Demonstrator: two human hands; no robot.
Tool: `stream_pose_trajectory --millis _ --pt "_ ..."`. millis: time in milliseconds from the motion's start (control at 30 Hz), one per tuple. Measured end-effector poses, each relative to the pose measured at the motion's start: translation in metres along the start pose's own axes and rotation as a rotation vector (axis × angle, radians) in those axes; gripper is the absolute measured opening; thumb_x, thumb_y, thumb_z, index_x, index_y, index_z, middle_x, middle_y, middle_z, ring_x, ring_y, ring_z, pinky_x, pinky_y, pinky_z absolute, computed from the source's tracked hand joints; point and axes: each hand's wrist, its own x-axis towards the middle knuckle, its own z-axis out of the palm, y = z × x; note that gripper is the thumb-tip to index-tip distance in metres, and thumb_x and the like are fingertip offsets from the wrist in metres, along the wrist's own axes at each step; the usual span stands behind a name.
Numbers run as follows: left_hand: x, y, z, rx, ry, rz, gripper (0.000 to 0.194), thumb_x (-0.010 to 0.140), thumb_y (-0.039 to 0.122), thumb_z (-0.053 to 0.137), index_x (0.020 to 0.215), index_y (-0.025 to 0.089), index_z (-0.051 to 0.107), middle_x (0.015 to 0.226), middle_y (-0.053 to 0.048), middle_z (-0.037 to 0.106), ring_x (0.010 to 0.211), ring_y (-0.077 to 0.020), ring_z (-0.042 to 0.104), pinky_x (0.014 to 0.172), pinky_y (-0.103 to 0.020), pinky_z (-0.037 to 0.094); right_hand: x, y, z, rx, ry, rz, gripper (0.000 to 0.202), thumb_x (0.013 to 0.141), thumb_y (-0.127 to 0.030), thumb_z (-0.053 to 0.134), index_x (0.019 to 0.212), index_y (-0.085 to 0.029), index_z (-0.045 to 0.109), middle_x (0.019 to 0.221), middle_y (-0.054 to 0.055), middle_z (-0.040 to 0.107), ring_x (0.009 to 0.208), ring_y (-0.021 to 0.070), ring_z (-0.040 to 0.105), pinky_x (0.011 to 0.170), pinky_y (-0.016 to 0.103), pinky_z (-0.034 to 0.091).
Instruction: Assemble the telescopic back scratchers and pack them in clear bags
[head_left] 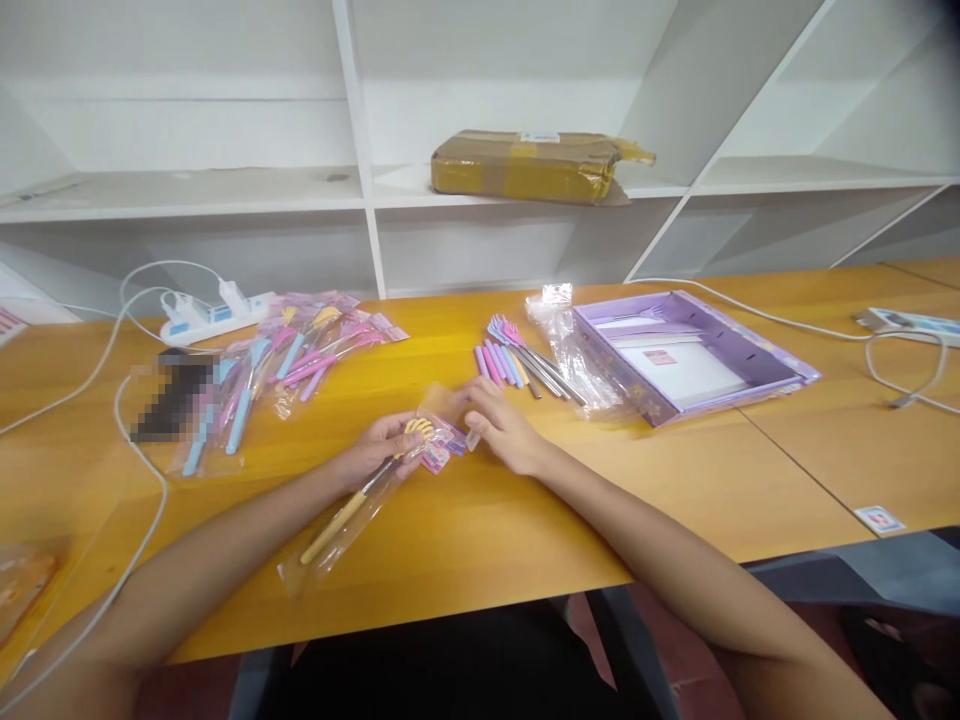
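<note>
My left hand (384, 450) is closed around the head end of a yellow back scratcher (341, 525), which has a claw-shaped head, a dark metal shaft and a yellow handle. It lies inside a long clear plastic bag (330, 562) with a pink and purple printed card (436, 457) near the top. At the bag's top end, my right hand (504, 425) is curled with thumb and fingers on the clear film; its fingertips are partly hidden. Just beyond that hand lie loose back scratchers (536, 365) with blue and pink heads, their coloured handles side by side.
Bagged back scratchers (300, 350) lie in a pile at left, near a power strip (217, 315) with white cables. A purple open box (697, 350) stands at right beside empty-looking clear bags (574, 350). A taped cardboard parcel (525, 165) sits on the white shelf (262, 190).
</note>
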Motion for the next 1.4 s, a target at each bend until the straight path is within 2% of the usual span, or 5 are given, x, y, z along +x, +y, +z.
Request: stream_pose_trajectory --millis 233,533,767,1067,1400 --pt "0.002 0.001 0.001 -0.125 -0.013 0.045 0.052 0.087 0.047 0.085 0.118 0.009 0.069 0.056 0.006 0.054 0.041 -0.0057 0.042 0.042 -0.019 0.030 0.002 -0.003 -0.006 0.069 -0.012 0.049 0.050 0.114 -0.057 0.029 0.111 -0.021 0.064 0.107 0.010 0.063 0.105 0.0239 0.059 0.099 0.043 0.048" --pt "0.004 -0.002 -0.003 -0.212 -0.037 0.051 0.042 0.090 0.041 0.084 0.116 0.012 0.070 0.053 0.006 0.051 0.042 -0.0061 0.041 0.042 -0.018 0.032 -0.013 0.007 -0.046 -0.134 -0.445 0.160 0.047 0.068 -0.045 0.097 0.100 -0.023 0.070 0.102 0.002 0.062 0.082 0.0181 0.061 0.075 0.033 0.051" --pt "0.004 -0.004 -0.005 -0.207 -0.033 0.042 0.043 0.088 0.040 0.085 0.116 0.012 0.069 0.056 0.006 0.052 0.042 -0.0067 0.042 0.042 -0.019 0.032 -0.009 0.006 -0.050 0.168 -0.629 0.180 0.022 0.092 -0.038 0.075 0.086 -0.022 0.059 0.078 -0.004 0.056 0.065 0.0125 0.048 0.059 0.026 0.041" --pt "0.005 0.000 0.000 -0.167 -0.035 0.042 0.046 0.085 0.051 0.086 0.100 0.011 0.068 0.055 0.007 0.049 0.040 -0.0056 0.037 0.039 -0.019 0.028 0.000 0.003 -0.007 -0.002 -0.179 0.015 0.016 0.089 -0.011 0.062 0.101 -0.021 0.062 0.094 0.003 0.061 0.079 0.0162 0.056 0.073 0.030 0.047" --pt "-0.011 0.003 -0.003 0.017 -0.259 -0.108 0.048 0.084 0.051 0.088 0.106 0.013 0.068 0.086 -0.009 0.075 0.063 -0.0144 0.067 0.056 -0.023 0.048 0.019 -0.040 -0.011 0.457 0.085 0.359 0.057 0.099 -0.071 0.057 0.072 -0.021 0.056 0.060 -0.003 0.048 0.056 0.0121 0.042 0.055 0.027 0.037"
